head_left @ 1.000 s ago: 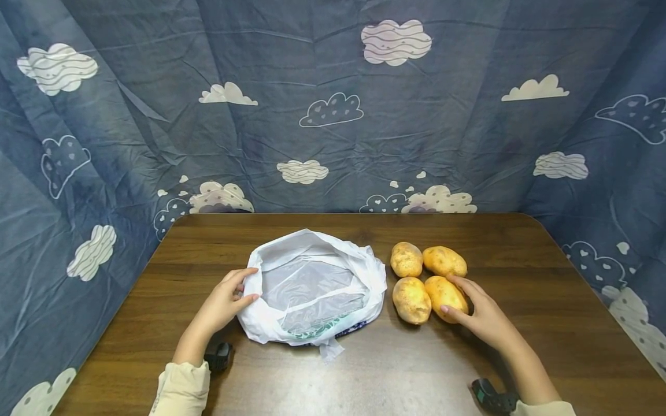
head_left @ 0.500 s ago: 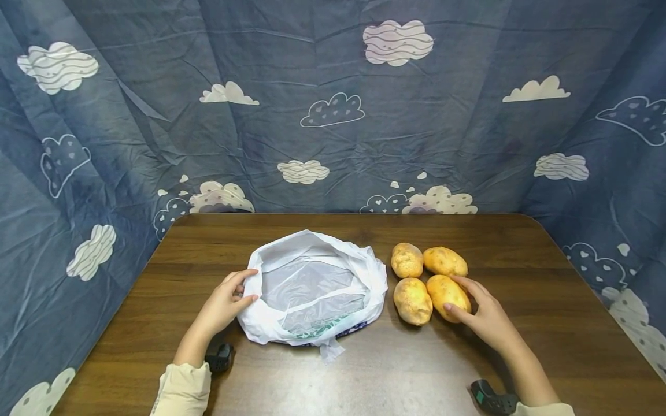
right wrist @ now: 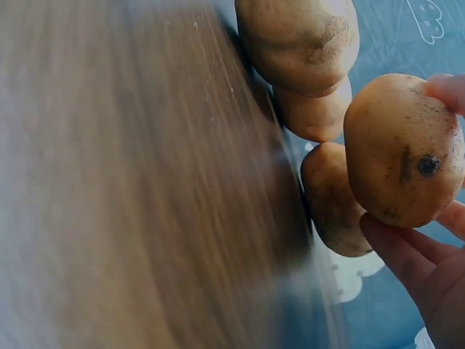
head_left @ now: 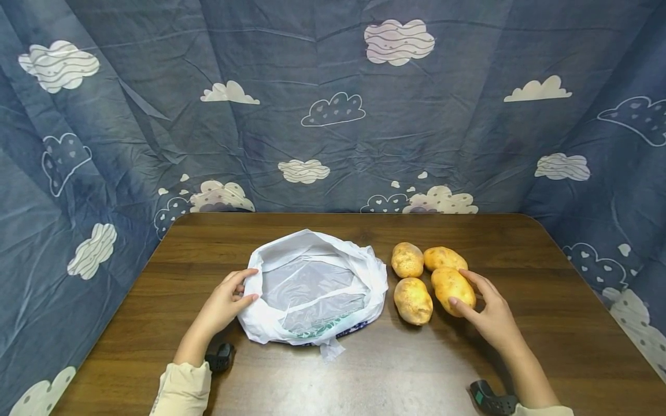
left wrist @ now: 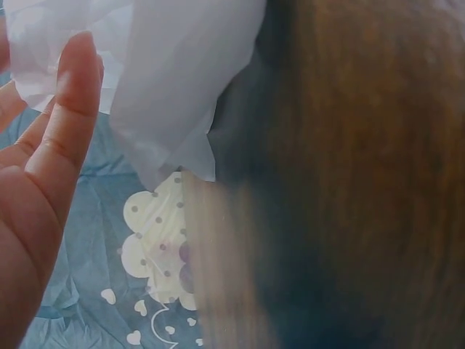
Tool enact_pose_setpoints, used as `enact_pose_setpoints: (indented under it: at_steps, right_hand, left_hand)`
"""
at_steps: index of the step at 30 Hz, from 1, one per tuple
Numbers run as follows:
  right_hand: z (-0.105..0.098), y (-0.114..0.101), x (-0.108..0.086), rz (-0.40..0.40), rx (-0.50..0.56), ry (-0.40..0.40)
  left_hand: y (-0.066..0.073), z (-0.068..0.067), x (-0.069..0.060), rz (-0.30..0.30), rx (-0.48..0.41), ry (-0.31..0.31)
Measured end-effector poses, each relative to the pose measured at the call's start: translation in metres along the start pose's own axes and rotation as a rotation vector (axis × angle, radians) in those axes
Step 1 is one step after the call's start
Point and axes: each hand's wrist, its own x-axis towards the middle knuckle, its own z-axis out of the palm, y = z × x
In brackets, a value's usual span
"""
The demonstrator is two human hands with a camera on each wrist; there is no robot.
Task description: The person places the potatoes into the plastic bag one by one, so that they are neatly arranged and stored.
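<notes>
A: What is seen in the room?
B: A brown wood table [head_left: 364, 384] is seen, shiny near the front. Behind it, a blue cloth [head_left: 260, 52] is hung, with white clouds printed on it.

A: Where is the big potato [head_left: 451, 289]?
B: It is gripped by the right hand [head_left: 491, 316], between the thumb and the fingers, and is held up off the table. The other three potatoes [head_left: 413, 301] are left on the table, between it and the bag [head_left: 265, 322] or behind it.

A: And the left hand [head_left: 218, 308]?
B: The left side of the bag is touched by it. Whether the bag is pinched cannot be told.

A: What is changed from half a second ago?
B: The big potato is lifted a bit, and more of the potato behind is covered by it in the head view. The bag is not moved.
</notes>
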Motion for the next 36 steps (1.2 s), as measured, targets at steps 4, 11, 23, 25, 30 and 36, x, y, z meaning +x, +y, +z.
enact_pose_setpoints:
  at_steps: [4, 11, 23, 25, 30, 36]
  right_hand:
    - [0.001, -0.001, 0.000, 0.007, 0.011, 0.018]
    - [0.000, -0.006, 0.002, 0.004, 0.031, 0.049]
    - [0.004, -0.029, 0.017, -0.062, 0.069, 0.031]
    - [0.006, -0.033, 0.020, -0.077, 0.077, 0.027]
    - [0.010, -0.041, 0.031, -0.126, 0.087, 0.022]
    - [0.018, -0.056, 0.045, -0.140, 0.129, -0.009]
  left_hand:
    - [0.009, -0.002, -0.002, 0.007, 0.004, 0.005]
    - [-0.023, 0.003, 0.005, 0.000, -0.021, 0.003]
    - [0.012, -0.003, -0.002, -0.004, -0.017, 0.004]
    - [0.014, -0.004, -0.003, -0.013, -0.016, 0.002]
    - [0.015, -0.004, -0.002, -0.014, -0.020, 0.000]
    - [0.014, -0.004, -0.002, -0.019, -0.012, 0.000]
